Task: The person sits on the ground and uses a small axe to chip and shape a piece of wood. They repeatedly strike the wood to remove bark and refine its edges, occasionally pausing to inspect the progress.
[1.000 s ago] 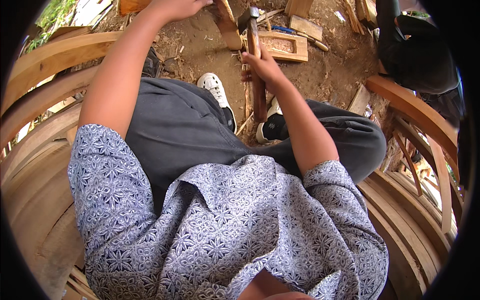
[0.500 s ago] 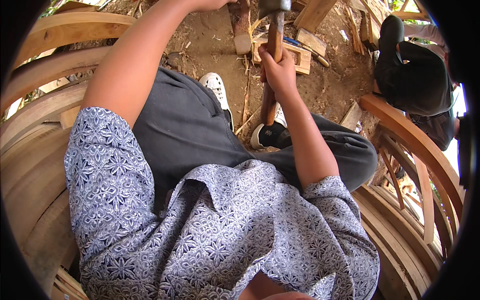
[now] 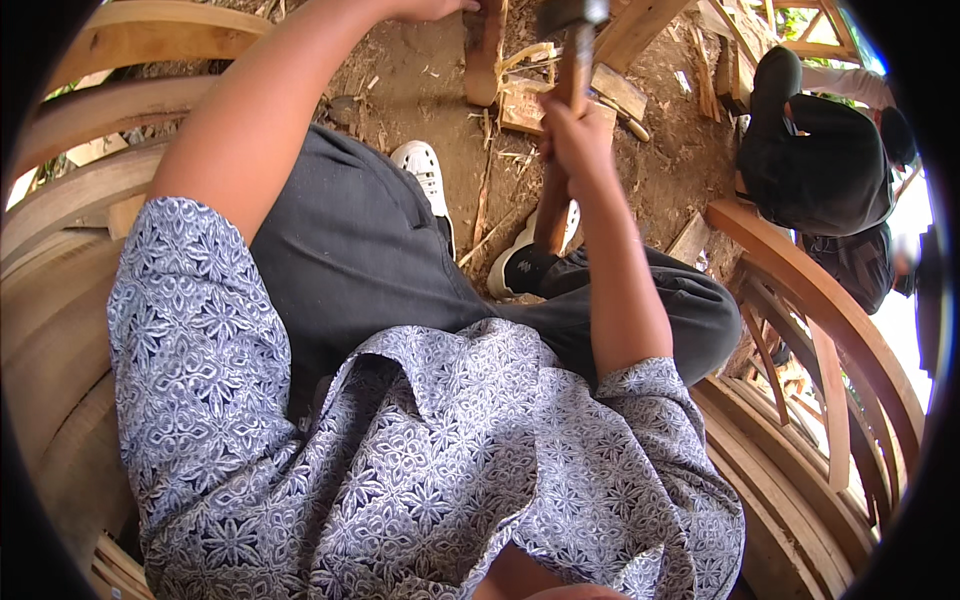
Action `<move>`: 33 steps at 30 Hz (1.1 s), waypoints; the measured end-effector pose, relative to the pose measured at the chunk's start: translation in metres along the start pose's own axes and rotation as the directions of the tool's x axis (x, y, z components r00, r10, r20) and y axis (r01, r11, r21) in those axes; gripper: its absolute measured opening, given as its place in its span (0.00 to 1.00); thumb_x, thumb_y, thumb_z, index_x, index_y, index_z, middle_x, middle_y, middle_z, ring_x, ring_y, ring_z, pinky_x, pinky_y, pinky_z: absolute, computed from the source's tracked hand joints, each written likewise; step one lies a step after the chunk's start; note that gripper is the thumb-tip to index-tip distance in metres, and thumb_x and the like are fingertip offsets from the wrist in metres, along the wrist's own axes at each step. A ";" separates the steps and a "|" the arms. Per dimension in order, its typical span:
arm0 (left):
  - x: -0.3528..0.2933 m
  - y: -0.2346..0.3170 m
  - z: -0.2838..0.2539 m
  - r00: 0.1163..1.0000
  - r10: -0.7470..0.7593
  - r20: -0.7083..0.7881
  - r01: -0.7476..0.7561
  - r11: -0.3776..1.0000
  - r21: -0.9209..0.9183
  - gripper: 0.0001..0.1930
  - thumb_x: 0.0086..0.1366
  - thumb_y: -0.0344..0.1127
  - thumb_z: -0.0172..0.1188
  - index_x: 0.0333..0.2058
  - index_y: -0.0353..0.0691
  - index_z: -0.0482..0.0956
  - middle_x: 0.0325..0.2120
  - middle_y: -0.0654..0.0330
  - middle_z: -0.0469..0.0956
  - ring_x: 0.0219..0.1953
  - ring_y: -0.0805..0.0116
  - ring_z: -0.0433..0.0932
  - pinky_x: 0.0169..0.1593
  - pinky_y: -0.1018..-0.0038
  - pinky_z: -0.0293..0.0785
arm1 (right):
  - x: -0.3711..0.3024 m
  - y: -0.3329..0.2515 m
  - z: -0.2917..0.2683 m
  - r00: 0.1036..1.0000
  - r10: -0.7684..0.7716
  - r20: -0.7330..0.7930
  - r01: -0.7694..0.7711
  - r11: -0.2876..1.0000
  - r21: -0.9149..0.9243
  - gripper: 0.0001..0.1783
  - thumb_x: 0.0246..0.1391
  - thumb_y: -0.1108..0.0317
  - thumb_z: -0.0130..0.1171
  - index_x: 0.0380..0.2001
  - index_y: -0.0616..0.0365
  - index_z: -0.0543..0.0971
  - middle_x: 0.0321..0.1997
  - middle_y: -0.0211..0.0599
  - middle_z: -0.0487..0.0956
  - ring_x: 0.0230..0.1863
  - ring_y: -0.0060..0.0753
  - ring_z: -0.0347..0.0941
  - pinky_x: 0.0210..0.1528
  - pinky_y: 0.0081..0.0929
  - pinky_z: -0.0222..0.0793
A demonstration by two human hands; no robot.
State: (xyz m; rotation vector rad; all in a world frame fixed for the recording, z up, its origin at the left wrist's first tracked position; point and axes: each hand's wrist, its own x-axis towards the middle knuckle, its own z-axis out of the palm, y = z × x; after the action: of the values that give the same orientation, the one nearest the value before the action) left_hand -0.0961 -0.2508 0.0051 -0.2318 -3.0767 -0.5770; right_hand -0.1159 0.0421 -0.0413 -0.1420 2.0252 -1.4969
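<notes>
My right hand point(image 3: 580, 145) is wrapped round the wooden handle of a hammer point(image 3: 553, 210). Its dark metal head is raised near the top edge, and the handle's lower end hangs above my shoe. My left hand point(image 3: 430, 8) is cut by the top edge, most of its fingers out of sight. A fingertip reaches the side of a reddish-brown length of wood point(image 3: 484, 65) that stands over the ground between my feet. Beyond my right hand lies a pale wooden block point(image 3: 525, 105), partly covered by the hand and hammer.
A wooden-handled tool point(image 3: 635, 127) lies beside a short board point(image 3: 620, 92) on the dirt floor, among shavings. Curved timber pieces point(image 3: 120, 110) rise at my left, others point(image 3: 830, 290) at my right. Another person in dark trousers point(image 3: 815, 165) sits at the far right.
My right hand and the hammer have moved slightly right and a little lower, with the hammer tilted more. The left hand stays by the reddish-brown wood. The view has shifted slightly.
</notes>
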 end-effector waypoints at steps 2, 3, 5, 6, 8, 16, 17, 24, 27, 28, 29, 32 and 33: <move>-0.005 0.002 0.000 1.000 -0.021 0.013 0.021 1.000 -0.012 0.15 0.69 0.36 0.60 0.46 0.33 0.68 0.42 0.33 0.80 0.49 0.32 0.78 0.47 0.47 0.75 | -0.010 -0.039 -0.006 0.977 -0.207 -0.043 0.209 0.977 0.047 0.11 0.63 0.63 0.63 0.31 0.57 0.75 0.19 0.26 0.73 0.17 0.20 0.68 0.21 0.22 0.68; -0.003 0.002 -0.001 1.000 -0.008 0.013 0.008 1.000 -0.006 0.15 0.70 0.37 0.61 0.46 0.33 0.68 0.42 0.32 0.80 0.49 0.32 0.78 0.48 0.47 0.74 | -0.009 -0.049 -0.010 0.934 -0.354 -0.046 0.357 0.928 0.105 0.13 0.63 0.63 0.64 0.28 0.56 0.74 0.18 0.26 0.72 0.17 0.20 0.68 0.21 0.21 0.67; -0.001 -0.004 0.004 0.998 0.050 -0.032 -0.050 0.999 -0.002 0.17 0.70 0.38 0.61 0.47 0.33 0.68 0.42 0.32 0.80 0.49 0.33 0.78 0.47 0.46 0.74 | -0.005 -0.058 -0.008 0.888 -0.456 -0.057 0.455 0.859 0.233 0.14 0.62 0.62 0.65 0.25 0.54 0.74 0.16 0.25 0.72 0.17 0.19 0.69 0.22 0.21 0.66; 0.000 -0.011 0.008 0.993 0.095 -0.076 -0.096 0.995 -0.002 0.17 0.70 0.38 0.62 0.47 0.33 0.68 0.42 0.32 0.80 0.48 0.32 0.78 0.47 0.46 0.74 | -0.004 -0.053 0.000 0.874 -0.469 -0.125 0.485 0.848 0.213 0.13 0.62 0.64 0.63 0.24 0.54 0.74 0.16 0.25 0.72 0.16 0.19 0.68 0.21 0.21 0.65; 0.003 -0.010 0.011 0.992 0.103 -0.079 -0.103 0.995 0.002 0.18 0.70 0.39 0.62 0.47 0.34 0.67 0.40 0.33 0.80 0.48 0.32 0.78 0.47 0.46 0.74 | 0.019 0.007 0.007 0.932 -0.351 -0.091 0.357 0.933 0.048 0.10 0.62 0.65 0.59 0.28 0.55 0.75 0.17 0.27 0.72 0.15 0.21 0.67 0.21 0.25 0.67; 0.000 -0.009 -0.002 0.999 -0.035 -0.026 0.036 0.998 0.042 0.17 0.70 0.42 0.61 0.47 0.38 0.67 0.40 0.37 0.81 0.48 0.35 0.79 0.47 0.46 0.74 | 0.062 0.092 0.019 0.968 0.236 0.082 -0.199 0.926 -0.322 0.14 0.61 0.58 0.66 0.33 0.56 0.75 0.19 0.27 0.72 0.15 0.24 0.69 0.18 0.30 0.68; -0.002 -0.003 -0.004 0.998 -0.070 0.001 0.070 0.997 0.016 0.18 0.69 0.42 0.62 0.48 0.38 0.67 0.41 0.38 0.81 0.48 0.36 0.79 0.47 0.46 0.74 | 0.051 0.096 0.018 0.967 0.203 0.156 -0.179 0.971 -0.156 0.15 0.62 0.58 0.67 0.33 0.55 0.73 0.19 0.25 0.70 0.16 0.22 0.68 0.18 0.29 0.67; 0.003 0.003 -0.010 0.997 -0.071 0.002 0.071 0.996 0.053 0.16 0.66 0.36 0.61 0.48 0.38 0.68 0.42 0.38 0.81 0.49 0.36 0.79 0.47 0.46 0.75 | 0.050 0.089 0.008 0.895 0.300 0.330 -0.359 0.924 0.132 0.16 0.64 0.56 0.66 0.32 0.47 0.69 0.20 0.20 0.65 0.18 0.18 0.62 0.21 0.24 0.62; -0.001 -0.001 -0.013 0.997 -0.078 0.023 0.076 0.995 0.058 0.17 0.65 0.33 0.60 0.49 0.38 0.68 0.43 0.37 0.81 0.50 0.36 0.79 0.48 0.47 0.74 | 0.050 0.093 0.006 0.871 0.264 0.415 -0.384 0.893 0.236 0.17 0.64 0.54 0.65 0.32 0.46 0.67 0.21 0.19 0.63 0.19 0.18 0.61 0.23 0.23 0.61; -0.005 -0.015 -0.009 0.999 -0.044 -0.001 0.044 0.998 0.053 0.17 0.65 0.33 0.60 0.49 0.39 0.68 0.43 0.37 0.80 0.50 0.36 0.79 0.48 0.48 0.74 | 0.050 0.094 0.007 0.861 0.246 0.444 -0.391 0.880 0.271 0.18 0.65 0.53 0.65 0.32 0.45 0.67 0.21 0.19 0.63 0.19 0.18 0.61 0.23 0.23 0.61; -0.006 -0.018 -0.011 1.000 -0.003 -0.026 0.004 0.999 0.046 0.17 0.64 0.33 0.60 0.50 0.39 0.68 0.43 0.37 0.80 0.50 0.36 0.79 0.49 0.48 0.74 | 0.051 0.096 0.007 0.847 0.250 0.469 -0.420 0.856 0.301 0.18 0.64 0.53 0.65 0.32 0.45 0.66 0.21 0.19 0.62 0.20 0.19 0.61 0.23 0.23 0.61; -0.003 -0.008 -0.020 0.982 -0.182 0.054 0.178 0.981 0.075 0.17 0.64 0.32 0.60 0.50 0.40 0.68 0.43 0.37 0.80 0.50 0.36 0.79 0.49 0.49 0.74 | 0.053 0.105 0.001 0.814 0.234 0.532 -0.484 0.780 0.397 0.21 0.63 0.49 0.66 0.31 0.44 0.65 0.22 0.19 0.61 0.21 0.19 0.60 0.25 0.24 0.62; 0.003 -0.009 -0.018 0.985 -0.165 0.049 0.161 0.985 0.066 0.17 0.64 0.32 0.60 0.50 0.40 0.68 0.43 0.37 0.80 0.50 0.36 0.79 0.49 0.49 0.74 | 0.055 0.113 -0.004 0.795 0.216 0.567 -0.523 0.717 0.461 0.21 0.63 0.49 0.67 0.31 0.44 0.66 0.22 0.20 0.61 0.22 0.20 0.60 0.26 0.23 0.62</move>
State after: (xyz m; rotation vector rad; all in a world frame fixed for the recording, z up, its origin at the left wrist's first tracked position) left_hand -0.1003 -0.2654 0.0191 0.0056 -3.1807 -0.4850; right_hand -0.1331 0.0620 -0.1644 0.1575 1.0278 -1.5565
